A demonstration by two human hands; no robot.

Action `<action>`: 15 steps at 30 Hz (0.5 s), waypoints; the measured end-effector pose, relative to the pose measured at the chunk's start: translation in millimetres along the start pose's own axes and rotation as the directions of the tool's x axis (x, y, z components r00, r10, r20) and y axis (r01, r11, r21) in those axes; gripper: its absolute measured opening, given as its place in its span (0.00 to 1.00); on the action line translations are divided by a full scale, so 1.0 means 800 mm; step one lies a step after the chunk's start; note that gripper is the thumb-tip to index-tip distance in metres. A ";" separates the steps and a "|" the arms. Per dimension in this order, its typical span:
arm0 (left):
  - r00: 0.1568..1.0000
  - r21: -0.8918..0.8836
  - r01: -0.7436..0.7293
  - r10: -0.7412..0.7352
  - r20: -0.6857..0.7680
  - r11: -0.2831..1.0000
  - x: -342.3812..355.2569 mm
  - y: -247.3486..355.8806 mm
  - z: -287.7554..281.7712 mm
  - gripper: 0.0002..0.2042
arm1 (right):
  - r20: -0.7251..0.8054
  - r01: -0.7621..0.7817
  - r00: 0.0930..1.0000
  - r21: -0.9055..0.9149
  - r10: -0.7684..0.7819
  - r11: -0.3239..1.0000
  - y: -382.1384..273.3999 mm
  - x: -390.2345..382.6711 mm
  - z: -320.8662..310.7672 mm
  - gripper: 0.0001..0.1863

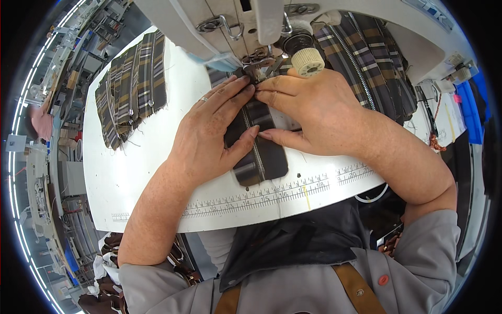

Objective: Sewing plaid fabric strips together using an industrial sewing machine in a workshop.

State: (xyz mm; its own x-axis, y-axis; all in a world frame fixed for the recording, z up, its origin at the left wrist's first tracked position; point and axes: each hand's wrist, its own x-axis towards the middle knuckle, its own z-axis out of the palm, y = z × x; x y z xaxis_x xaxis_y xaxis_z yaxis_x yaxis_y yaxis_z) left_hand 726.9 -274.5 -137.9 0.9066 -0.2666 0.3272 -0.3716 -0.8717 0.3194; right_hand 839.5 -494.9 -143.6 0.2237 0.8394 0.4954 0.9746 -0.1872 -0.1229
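A dark plaid fabric piece (250, 170) with a metal zipper (258, 157) down its length lies under the head of a sewing machine (269, 21). My left hand (214, 125) rests flat on its left side, fingers stretched toward the presser foot (258, 62), thumb beside the zipper. From the right, my right hand (319, 112) reaches over the same piece. Its fingers extend to the needle area, and its thumb is apart from them, near my left thumb. Both sets of fingertips touch the cloth close to the foot; the needle tip is hidden there.
Plaid pieces with zippers (133, 83) lie at the table's left, and a larger plaid stack (361, 63) sits right of the needle. A cream knob (307, 62) juts out near my right hand. Along the white table's front edge runs a printed ruler (251, 201).
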 end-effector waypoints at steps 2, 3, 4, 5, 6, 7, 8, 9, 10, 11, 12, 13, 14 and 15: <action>1.000 -0.006 -0.006 0.006 -0.005 1.000 0.000 -0.001 0.000 0.27 | -0.004 0.004 1.000 0.001 -0.004 1.000 0.000 0.001 0.000 0.26; 1.000 -0.014 -0.014 0.013 -0.008 1.000 0.000 -0.001 0.000 0.27 | -0.005 0.006 1.000 0.008 -0.006 1.000 0.001 0.001 0.000 0.26; 1.000 -0.014 -0.012 0.012 -0.009 1.000 0.000 -0.002 0.000 0.27 | -0.006 0.008 1.000 0.015 -0.008 1.000 0.001 0.001 0.000 0.26; 1.000 -0.025 -0.007 0.007 -0.012 1.000 -0.001 -0.002 0.000 0.26 | -0.005 0.009 1.000 0.016 -0.009 1.000 0.000 0.001 0.001 0.26; 1.000 -0.038 -0.005 0.004 -0.016 0.999 0.000 -0.002 0.000 0.26 | -0.002 0.003 1.000 0.009 -0.003 1.000 0.000 0.001 0.001 0.26; 1.000 -0.039 -0.006 0.006 -0.017 0.999 0.000 -0.002 0.000 0.26 | 0.002 -0.003 1.000 0.003 0.003 1.000 0.000 0.000 0.000 0.26; 1.000 -0.040 -0.008 0.007 -0.020 0.999 0.001 -0.001 0.001 0.26 | 0.003 -0.004 1.000 0.001 0.004 1.000 -0.001 0.000 -0.001 0.26; 1.000 -0.040 -0.006 0.005 -0.023 0.999 0.001 -0.001 0.000 0.26 | 0.009 -0.004 1.000 0.002 0.004 1.000 -0.001 0.001 -0.001 0.26; 1.000 -0.039 -0.004 0.003 -0.023 0.999 0.000 -0.001 0.000 0.26 | 0.015 -0.004 1.000 0.003 0.004 1.000 -0.001 0.001 -0.001 0.26; 1.000 -0.035 -0.002 0.001 -0.021 0.999 0.000 -0.001 0.000 0.26 | 0.015 -0.003 1.000 0.004 0.002 1.000 0.000 0.001 0.000 0.26; 1.000 -0.031 -0.002 0.001 -0.020 1.000 0.000 0.000 -0.001 0.26 | 0.013 -0.004 1.000 0.002 0.004 1.000 -0.001 0.001 0.000 0.26; 1.000 -0.032 -0.002 0.001 -0.021 1.000 0.000 0.000 -0.001 0.26 | 0.011 -0.006 1.000 0.000 0.006 1.000 -0.001 0.001 0.000 0.26; 1.000 -0.033 0.004 -0.004 -0.022 0.999 0.000 0.000 0.000 0.26 | 0.011 -0.006 1.000 -0.001 0.006 1.000 -0.002 0.001 -0.001 0.26; 1.000 -0.036 0.010 -0.011 -0.023 0.999 0.000 0.000 0.000 0.26 | 0.014 -0.011 1.000 0.004 0.011 1.000 -0.002 0.001 -0.002 0.26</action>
State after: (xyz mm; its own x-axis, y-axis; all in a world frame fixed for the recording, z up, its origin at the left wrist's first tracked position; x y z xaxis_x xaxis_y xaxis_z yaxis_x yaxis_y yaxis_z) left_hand 727.0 -274.6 -138.2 0.9056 -0.2478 0.3442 -0.3696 -0.8591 0.3540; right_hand 838.2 -494.6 -141.9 0.2343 0.8441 0.4823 0.9720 -0.1947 -0.1315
